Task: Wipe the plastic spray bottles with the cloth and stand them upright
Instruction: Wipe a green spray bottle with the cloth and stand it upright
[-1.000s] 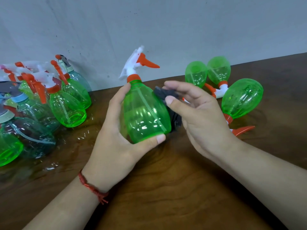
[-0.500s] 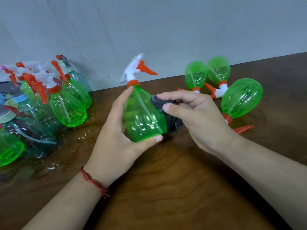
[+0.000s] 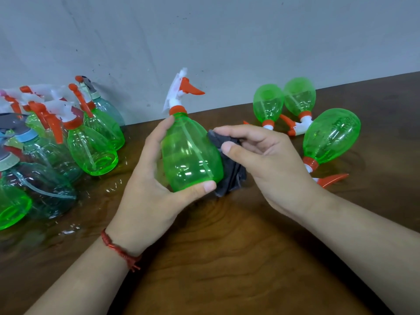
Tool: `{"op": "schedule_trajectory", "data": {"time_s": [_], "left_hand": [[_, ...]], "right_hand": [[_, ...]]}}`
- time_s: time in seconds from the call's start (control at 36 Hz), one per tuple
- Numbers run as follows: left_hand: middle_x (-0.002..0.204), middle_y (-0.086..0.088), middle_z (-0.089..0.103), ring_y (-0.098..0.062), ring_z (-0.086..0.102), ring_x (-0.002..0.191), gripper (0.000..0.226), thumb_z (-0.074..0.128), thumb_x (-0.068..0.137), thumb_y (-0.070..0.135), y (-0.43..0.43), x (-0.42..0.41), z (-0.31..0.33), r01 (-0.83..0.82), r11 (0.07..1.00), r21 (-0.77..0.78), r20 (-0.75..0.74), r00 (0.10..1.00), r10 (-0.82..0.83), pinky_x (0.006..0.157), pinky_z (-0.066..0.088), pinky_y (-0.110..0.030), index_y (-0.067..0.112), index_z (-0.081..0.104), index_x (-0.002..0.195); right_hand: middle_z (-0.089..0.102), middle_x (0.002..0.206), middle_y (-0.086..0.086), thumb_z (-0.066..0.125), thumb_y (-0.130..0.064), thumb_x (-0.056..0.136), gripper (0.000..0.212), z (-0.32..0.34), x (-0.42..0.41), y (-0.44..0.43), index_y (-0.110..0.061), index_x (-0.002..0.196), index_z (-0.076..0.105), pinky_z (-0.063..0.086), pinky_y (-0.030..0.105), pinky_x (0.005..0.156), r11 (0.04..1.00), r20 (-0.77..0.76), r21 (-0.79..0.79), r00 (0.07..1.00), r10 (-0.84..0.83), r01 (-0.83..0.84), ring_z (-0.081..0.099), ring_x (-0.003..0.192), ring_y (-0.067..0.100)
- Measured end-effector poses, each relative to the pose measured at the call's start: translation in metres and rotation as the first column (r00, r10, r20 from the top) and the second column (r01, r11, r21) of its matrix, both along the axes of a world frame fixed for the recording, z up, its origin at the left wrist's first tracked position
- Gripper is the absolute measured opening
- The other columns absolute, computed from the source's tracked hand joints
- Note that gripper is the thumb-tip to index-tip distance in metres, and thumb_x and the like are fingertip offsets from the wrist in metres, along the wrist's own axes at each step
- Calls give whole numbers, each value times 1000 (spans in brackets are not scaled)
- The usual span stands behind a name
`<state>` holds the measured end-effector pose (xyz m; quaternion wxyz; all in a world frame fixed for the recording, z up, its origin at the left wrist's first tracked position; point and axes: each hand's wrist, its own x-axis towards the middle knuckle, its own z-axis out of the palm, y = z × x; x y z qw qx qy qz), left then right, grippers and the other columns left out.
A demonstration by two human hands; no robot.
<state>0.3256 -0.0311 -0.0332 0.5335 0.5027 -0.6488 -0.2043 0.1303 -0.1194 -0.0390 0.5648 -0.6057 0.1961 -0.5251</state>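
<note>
**Wiping the right side of the green bottle**

The left hand (image 3: 147, 178) has its grip closed around the green bottle (image 3: 191, 155). The fingers go behind the body and the thumb presses at the lower edge. The bottle is nearly upright, tilted a little, with its orange trigger pointing right. It seems lifted from the bench (image 3: 227, 258), but I cannot tell for sure whether the base touches.

The right hand (image 3: 272, 164) is just right of this bottle. Its grip pinches the dark grey cloth (image 3: 231, 178) between thumb and fingers. The cloth touches the bottle's right side and hangs down below it.

Left of the green bottle, the standing bottles (image 3: 91, 144), green and bluish, are grouped upright. Right of it, three lying bottles (image 3: 329, 137) rest on their sides. In my judgement these wait for their turn.

To do this step well, I think the left hand should turn the bottle slowly, so that every side passes under the cloth and not only the right one. The cloth should go from the neck down to the base, with a flat bunch and light pressure. The plastic looks thin and smooth, so too hard a squeeze may dent it and too loose a grip may let it slip. The trigger head probably needs a wipe too. After this, the bottle belongs to the left, set flat on its base.
</note>
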Motion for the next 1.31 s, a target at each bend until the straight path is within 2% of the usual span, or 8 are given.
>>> {"op": "schedule_trajectory", "data": {"time_s": [0.19,0.31,0.5,0.64,0.86,1.03,1.17,1.31], "left_hand": [[147,11,60,-19,64,134,112,97,65,22,9,-13,-2,200,977,78,-6,980,-200,105,56,-30,23,34,158],[154,11,52,-22,60,139,115,99,70,43,5,-10,-3,196,975,107,60,977,-203,111,53,-34,32,30,161],[155,16,52,-12,55,143,116,100,68,34,7,-9,-6,87,992,90,244,964,-107,117,49,-35,33,31,162],[156,11,53,-17,56,142,113,100,69,31,0,-5,-12,-15,999,31,159,987,10,117,49,-44,33,36,162],[155,19,47,-1,49,143,113,97,70,45,-6,8,-11,-275,962,-5,200,942,270,118,41,-19,33,34,163],[153,11,52,-17,55,142,116,102,69,40,-8,11,-17,-180,983,36,221,961,167,117,48,-44,43,34,162],[158,5,50,-26,55,144,115,102,69,33,-2,0,-12,10,999,54,205,979,-21,117,47,-50,36,36,163],[154,8,56,-21,59,140,113,98,68,10,7,-10,-3,187,980,71,21,982,-189,111,53,-35,22,35,161]], "right_hand": [[78,120,12,62,2,100,26,6,-3,-6,-10,120,75,54,34,104,978,155,193,987,47,-77,72,112,19],[79,118,13,65,1,99,26,5,-5,-9,-11,119,77,53,35,104,983,136,179,990,27,-51,73,112,21],[81,113,7,68,8,97,26,4,-6,-8,-6,117,77,57,31,101,998,-3,-40,999,-49,49,75,111,18],[78,117,9,70,13,93,27,-2,-4,-5,-2,115,78,55,27,99,979,-88,-196,994,-67,49,73,114,18],[76,119,3,73,10,92,26,-10,-1,5,-5,111,82,60,43,100,942,-248,-333,967,-56,-31,73,115,22],[76,122,0,71,6,95,27,-10,1,2,-9,115,81,57,45,104,928,-235,-370,961,-144,49,71,119,21],[79,119,1,68,7,97,29,0,-2,-4,-10,119,77,55,27,103,983,-99,-168,991,-91,73,73,117,12],[79,119,10,63,3,99,27,8,-5,-7,-10,120,76,54,36,110,992,102,111,993,57,-68,72,115,19]]}}
